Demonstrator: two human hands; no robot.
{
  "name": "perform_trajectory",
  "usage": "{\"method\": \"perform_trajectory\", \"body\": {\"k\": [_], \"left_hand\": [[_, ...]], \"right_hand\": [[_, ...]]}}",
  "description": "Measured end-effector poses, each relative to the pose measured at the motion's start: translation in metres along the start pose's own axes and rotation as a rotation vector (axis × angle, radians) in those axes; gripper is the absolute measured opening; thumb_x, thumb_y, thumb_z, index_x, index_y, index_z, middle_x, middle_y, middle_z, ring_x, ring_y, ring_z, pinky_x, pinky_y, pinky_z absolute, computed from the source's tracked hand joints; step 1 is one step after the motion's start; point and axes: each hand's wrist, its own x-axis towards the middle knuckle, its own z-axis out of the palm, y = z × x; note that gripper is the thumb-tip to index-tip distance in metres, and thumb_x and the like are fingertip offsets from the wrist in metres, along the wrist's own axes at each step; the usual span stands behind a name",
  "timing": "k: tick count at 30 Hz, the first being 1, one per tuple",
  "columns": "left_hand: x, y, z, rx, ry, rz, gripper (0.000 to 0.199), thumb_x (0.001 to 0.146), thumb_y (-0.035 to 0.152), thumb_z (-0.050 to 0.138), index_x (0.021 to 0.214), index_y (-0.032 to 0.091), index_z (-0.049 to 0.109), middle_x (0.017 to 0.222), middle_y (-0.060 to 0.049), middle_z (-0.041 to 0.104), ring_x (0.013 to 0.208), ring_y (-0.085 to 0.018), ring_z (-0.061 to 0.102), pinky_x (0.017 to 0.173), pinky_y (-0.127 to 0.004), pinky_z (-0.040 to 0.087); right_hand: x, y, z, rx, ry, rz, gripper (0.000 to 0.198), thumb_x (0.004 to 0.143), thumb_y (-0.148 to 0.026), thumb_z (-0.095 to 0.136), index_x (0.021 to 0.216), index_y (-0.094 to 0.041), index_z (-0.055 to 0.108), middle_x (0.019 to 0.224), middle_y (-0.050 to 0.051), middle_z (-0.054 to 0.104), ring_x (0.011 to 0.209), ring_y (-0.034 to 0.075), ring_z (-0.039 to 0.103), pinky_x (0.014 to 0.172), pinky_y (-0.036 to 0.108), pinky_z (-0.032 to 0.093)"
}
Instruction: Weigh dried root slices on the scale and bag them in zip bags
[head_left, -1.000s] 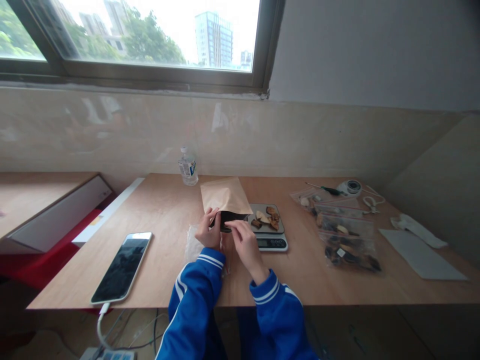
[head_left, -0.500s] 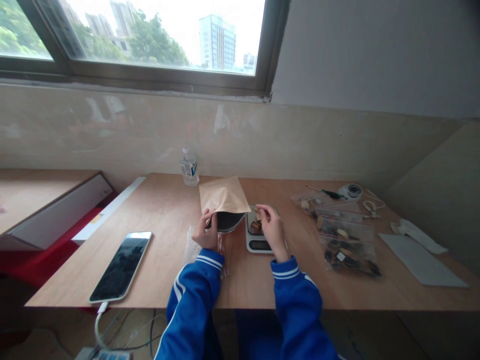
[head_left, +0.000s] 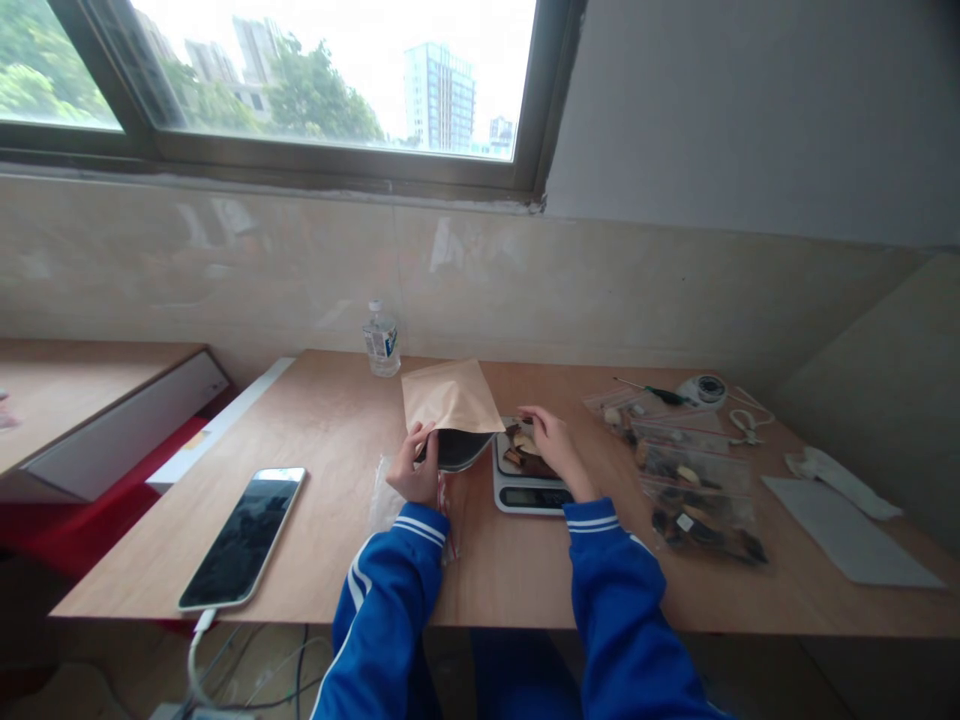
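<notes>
My left hand grips the near edge of a brown paper pouch, thumb in front. The pouch's mouth faces me and shows a dark lining. To its right lies a small white digital scale with several dried brown and pale slices on its plate. Over the right side of the plate is my right hand, its index finger stretched leftward and thumb below, with nothing visible between them. It partly hides the scale. Beneath my left wrist rests a clear plastic zip bag.
Clear zip bags with dark dried pieces lie on the right, near a screwdriver, a white round device and a white sheet. A water bottle stands at the back. A charging phone lies left.
My right hand has moved slightly right, away from the slices, and its pinch has loosened. More of the slices and the scale shows. My left hand still holds the pouch.
</notes>
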Motion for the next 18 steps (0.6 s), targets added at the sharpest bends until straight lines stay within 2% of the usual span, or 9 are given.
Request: {"method": "perform_trajectory", "body": {"k": [5,9,14,18], "left_hand": [[0.001,0.003,0.0,-0.021,-0.002,0.016,0.012,0.081,0.029,0.061,0.082,0.02,0.069,0.089,-0.005,0.074,0.084,-0.02,0.07,0.067,-0.026,0.057],[0.001,0.003,0.0,-0.026,0.007,0.011,0.013,0.081,0.029,0.061,0.081,0.019,0.068,0.088,-0.005,0.074,0.084,-0.02,0.07,0.068,-0.026,0.057],[0.001,0.002,0.0,-0.025,-0.003,0.011,0.012,0.081,0.029,0.062,0.082,0.019,0.069,0.089,-0.005,0.074,0.084,-0.02,0.07,0.069,-0.026,0.057],[0.0,0.002,0.0,-0.036,-0.017,-0.004,0.012,0.081,0.028,0.061,0.083,0.019,0.069,0.09,-0.005,0.074,0.084,-0.02,0.07,0.069,-0.026,0.057]], "right_hand": [[0.001,0.005,-0.007,0.067,-0.001,0.063,0.033,0.088,-0.02,0.035,0.105,-0.016,0.063,0.103,0.01,0.07,0.096,0.018,0.066,0.087,0.034,0.049],[-0.004,-0.003,-0.011,0.091,0.012,0.052,0.031,0.087,-0.023,0.038,0.106,-0.017,0.063,0.103,0.01,0.07,0.099,0.02,0.065,0.089,0.037,0.048],[-0.028,-0.047,-0.011,0.205,0.117,-0.015,0.027,0.087,-0.02,0.039,0.097,-0.019,0.064,0.096,0.007,0.07,0.092,0.019,0.065,0.084,0.034,0.05],[-0.051,-0.085,0.001,0.268,-0.003,-0.124,0.028,0.085,-0.013,0.039,0.084,-0.021,0.066,0.087,0.004,0.068,0.086,0.017,0.063,0.079,0.03,0.049]]}}
